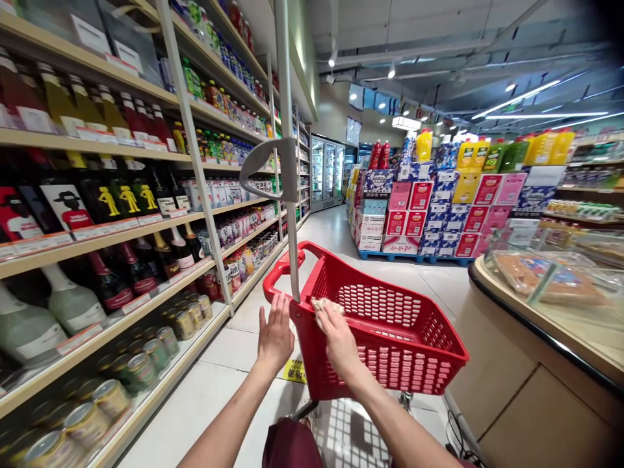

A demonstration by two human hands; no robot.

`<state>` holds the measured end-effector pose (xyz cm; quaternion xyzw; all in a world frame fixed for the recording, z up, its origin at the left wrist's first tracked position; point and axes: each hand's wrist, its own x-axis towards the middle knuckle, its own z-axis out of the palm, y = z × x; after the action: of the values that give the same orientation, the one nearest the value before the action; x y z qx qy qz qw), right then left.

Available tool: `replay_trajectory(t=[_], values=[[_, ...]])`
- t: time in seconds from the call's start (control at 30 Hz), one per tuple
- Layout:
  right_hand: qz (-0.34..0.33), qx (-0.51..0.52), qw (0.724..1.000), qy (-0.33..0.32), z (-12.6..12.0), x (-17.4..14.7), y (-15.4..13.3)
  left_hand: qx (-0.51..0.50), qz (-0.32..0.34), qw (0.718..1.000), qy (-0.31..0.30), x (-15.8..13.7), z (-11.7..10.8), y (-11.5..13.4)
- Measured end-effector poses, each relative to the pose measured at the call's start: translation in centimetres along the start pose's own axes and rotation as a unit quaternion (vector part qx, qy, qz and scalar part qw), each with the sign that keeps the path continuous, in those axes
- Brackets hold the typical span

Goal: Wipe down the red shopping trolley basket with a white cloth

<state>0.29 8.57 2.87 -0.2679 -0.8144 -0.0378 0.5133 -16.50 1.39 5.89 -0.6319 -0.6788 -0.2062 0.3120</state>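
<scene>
A red plastic shopping cart (390,364) with perforated walls stands right in front of me, its basket bare inside. My right hand (337,335) presses a crumpled pale cloth (329,307) onto the cart's near rim. Just left of it, my left hand (275,333) lies with fingers stretched against the cart's red handle (271,283), holding nothing. Between the two hands a metal pole (291,240) rises from the cart, with a grey looped grip (287,170) partway up.
Shelves (97,224) of bottles and cans line the left side. Stacked drink cartons (441,214) stand ahead on blue pallets. A curved counter with a glass top (541,364) is close on the right. Glass-door fridges (325,170) stand at the aisle's far end.
</scene>
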Motion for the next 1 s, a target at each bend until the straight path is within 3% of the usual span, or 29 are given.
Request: replay_trajectory(t=[0.13, 0.23, 0.3, 0.4, 0.47, 0.53, 0.67, 0.73, 0.87, 1.0], values=[[-0.089, 0.011, 0.989, 0.121, -1.5, 12.4, -4.3, 0.005, -0.059, 0.998, 0.037, 2.7, -1.5, -2.6], [-0.14, -0.022, 0.982, 0.122, -2.4, 17.7, -4.8, -0.003, -0.068, 0.997, 0.048, 3.4, -2.0, -3.7], [-0.19, -0.043, 0.979, 0.059, -1.9, 16.5, -4.0, -0.005, -0.068, 0.997, 0.047, 2.8, -1.9, -3.7], [-0.265, -0.053, 0.961, -0.059, -0.3, 10.9, -2.7, -0.006, -0.06, 0.998, 0.032, 1.3, -1.5, -3.3], [-0.293, -0.048, 0.949, -0.103, 0.3, 8.6, -2.2, -0.005, -0.06, 0.998, 0.018, 0.8, -1.5, -3.1], [-0.283, -0.046, 0.954, -0.092, 0.1, 9.3, -2.4, -0.004, -0.066, 0.998, 0.013, 0.9, -1.6, -2.9], [-0.212, -0.062, 0.975, 0.011, -0.9, 14.0, -2.9, -0.003, -0.059, 0.998, 0.022, 1.7, -1.9, -2.6], [-0.221, -0.071, 0.973, 0.009, -0.8, 13.8, -2.9, 0.0, -0.053, 0.998, 0.024, 1.7, -1.7, -2.7], [-0.284, -0.069, 0.954, -0.065, -0.3, 10.9, -2.5, 0.004, -0.039, 0.999, 0.028, 1.5, -1.5, -3.2], [-0.25, -0.057, 0.967, -0.002, -1.6, 14.9, -2.8, 0.007, -0.034, 0.998, 0.044, 2.9, -2.2, -3.3]])
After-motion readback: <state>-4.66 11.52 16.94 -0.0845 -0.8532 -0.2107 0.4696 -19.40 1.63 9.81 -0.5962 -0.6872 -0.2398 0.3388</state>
